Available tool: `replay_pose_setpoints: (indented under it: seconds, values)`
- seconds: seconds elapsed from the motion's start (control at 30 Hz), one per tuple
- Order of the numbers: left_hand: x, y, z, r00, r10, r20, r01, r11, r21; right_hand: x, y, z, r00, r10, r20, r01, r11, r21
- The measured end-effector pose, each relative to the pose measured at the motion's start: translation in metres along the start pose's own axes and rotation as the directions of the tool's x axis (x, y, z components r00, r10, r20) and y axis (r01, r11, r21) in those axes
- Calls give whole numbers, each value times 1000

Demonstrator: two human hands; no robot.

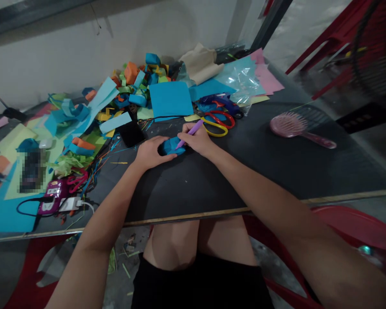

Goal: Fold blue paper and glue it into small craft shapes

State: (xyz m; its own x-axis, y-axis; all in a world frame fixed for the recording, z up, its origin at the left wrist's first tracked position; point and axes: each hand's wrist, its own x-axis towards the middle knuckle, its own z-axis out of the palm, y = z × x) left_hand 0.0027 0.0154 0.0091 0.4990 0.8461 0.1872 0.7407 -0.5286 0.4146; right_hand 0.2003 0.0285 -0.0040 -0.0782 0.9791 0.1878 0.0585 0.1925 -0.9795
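From far off, I'd hold the blue paper [171,146] still at twelve o'clock on the bench [193,189], left hand [151,152] curled round it, going softly with the purple pen [197,127] pinched in the right hand [197,140], maybe touching it.

Craft wkspc w/ paper scraps [131,74] & scissors [225,127]

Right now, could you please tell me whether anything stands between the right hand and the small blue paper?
Only the purple pen held in the right hand, its tip at the blue paper. Nothing else visible blocks the way: the left hand steadies the paper's other side.
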Motion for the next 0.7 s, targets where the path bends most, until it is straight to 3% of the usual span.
replay_pose_setpoints:
  seconds: [0.7]
  values:
    - [0,2,-2,1000,1,6,-1,1000,-4,4,3,-7,998,53,-27,-51,996,79]
